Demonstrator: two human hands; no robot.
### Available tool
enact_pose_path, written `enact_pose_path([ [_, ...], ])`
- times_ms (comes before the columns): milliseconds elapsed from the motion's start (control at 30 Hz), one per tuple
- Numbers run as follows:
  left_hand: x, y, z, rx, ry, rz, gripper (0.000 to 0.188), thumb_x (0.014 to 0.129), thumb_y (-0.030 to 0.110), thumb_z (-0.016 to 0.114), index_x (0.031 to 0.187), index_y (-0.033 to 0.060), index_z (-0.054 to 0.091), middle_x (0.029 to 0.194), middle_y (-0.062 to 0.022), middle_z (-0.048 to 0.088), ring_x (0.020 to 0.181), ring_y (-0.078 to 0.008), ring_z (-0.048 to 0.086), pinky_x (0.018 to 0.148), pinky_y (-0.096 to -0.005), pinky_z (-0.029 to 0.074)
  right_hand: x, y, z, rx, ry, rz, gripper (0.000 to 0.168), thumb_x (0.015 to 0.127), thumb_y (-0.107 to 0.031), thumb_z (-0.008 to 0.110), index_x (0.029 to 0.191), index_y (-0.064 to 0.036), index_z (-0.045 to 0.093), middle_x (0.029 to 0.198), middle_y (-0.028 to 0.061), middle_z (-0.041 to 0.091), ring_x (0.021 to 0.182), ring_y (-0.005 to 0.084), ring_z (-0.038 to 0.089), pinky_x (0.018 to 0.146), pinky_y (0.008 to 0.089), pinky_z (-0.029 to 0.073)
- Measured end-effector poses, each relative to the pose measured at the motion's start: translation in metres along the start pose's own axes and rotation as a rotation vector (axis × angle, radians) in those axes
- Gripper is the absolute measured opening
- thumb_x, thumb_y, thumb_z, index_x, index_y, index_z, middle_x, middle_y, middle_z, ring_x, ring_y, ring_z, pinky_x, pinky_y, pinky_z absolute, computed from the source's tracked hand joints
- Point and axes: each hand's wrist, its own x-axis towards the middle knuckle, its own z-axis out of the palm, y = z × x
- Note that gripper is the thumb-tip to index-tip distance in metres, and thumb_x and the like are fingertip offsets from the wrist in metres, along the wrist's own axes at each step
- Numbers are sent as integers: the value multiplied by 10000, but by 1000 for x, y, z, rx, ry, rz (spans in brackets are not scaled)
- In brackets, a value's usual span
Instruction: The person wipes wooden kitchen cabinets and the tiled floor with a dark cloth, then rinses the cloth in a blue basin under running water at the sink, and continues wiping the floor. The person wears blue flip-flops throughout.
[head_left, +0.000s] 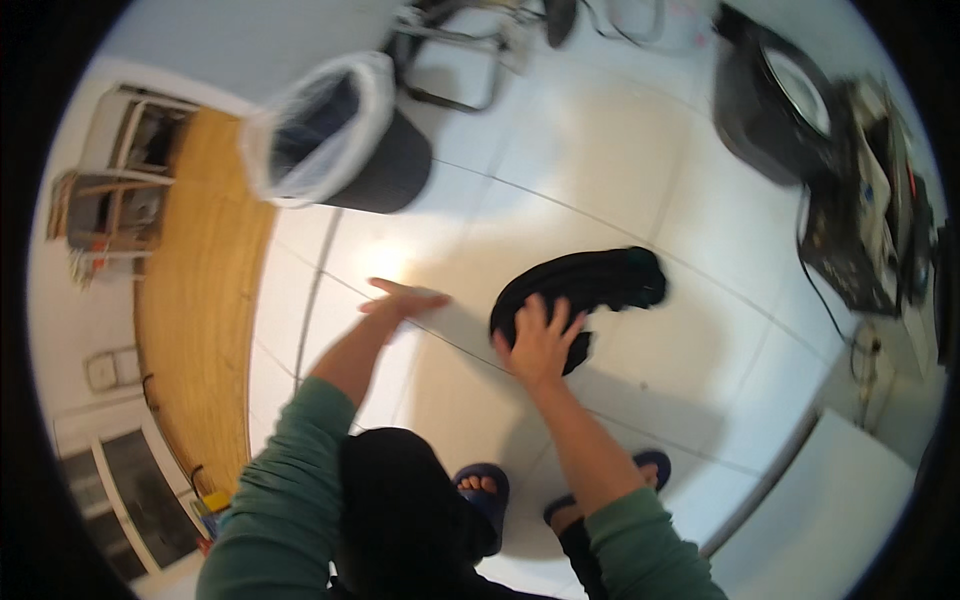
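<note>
A black cloth item (577, 281), bunched into a curved shape, appears to lie on the white tiled floor (585, 172) before me. My right hand (541, 341) is over its near left part with the fingers spread; whether it presses on the cloth or hovers just above, I cannot tell. To the left and apart from the cloth, my left hand (409, 301) is held above the floor, fingers apart and nothing in it. It looks slightly blurred. Both forearms come out of pushed-up green sleeves.
A dark waste bin (409, 161) with a white liner stands at upper left, beside a yellow wooden surface (202, 300). Ahead is a metal frame (450, 105). A dark container (750, 112) and a box of items (847, 262) stand right, near a cable (817, 289). My sandalled feet (487, 502) are below.
</note>
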Motion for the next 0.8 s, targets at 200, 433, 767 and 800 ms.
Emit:
enact_pose_path([
  [200,-88,-77,80,-137,470,1540,676,851,418,671,1405,93,458,1462,-262,370,1370,-436,315,1111,-587,209,-32,-41,7,448,-651,-467,499,712,-259,684,1196,-152,623,1519,56,340,1414,385,221,1122,662,119],
  [433,-61,-108,85,175,423,1287,1002,660,591,754,1475,161,358,1535,-200,272,1421,-375,257,1155,-536,176,10,55,-113,322,-770,-372,415,779,-91,627,1194,-99,632,1417,125,488,1253,324,498,1059,400,402],
  [767,98,-114,-40,-189,770,389,803,820,501,582,1480,108,347,1518,-191,326,1405,-380,272,1154,-529,177,-23,202,-364,-158,-492,208,315,808,-108,664,1102,1,641,1022,152,671,846,255,670,765,346,535],
  [800,91,-114,-38,-174,737,359,820,821,508,569,1495,114,320,1527,-194,310,1413,-392,250,1154,-542,158,-37,203,-377,-205,-487,306,314,816,-122,660,1104,3,641,1009,147,677,840,251,672,757,342,534],
])
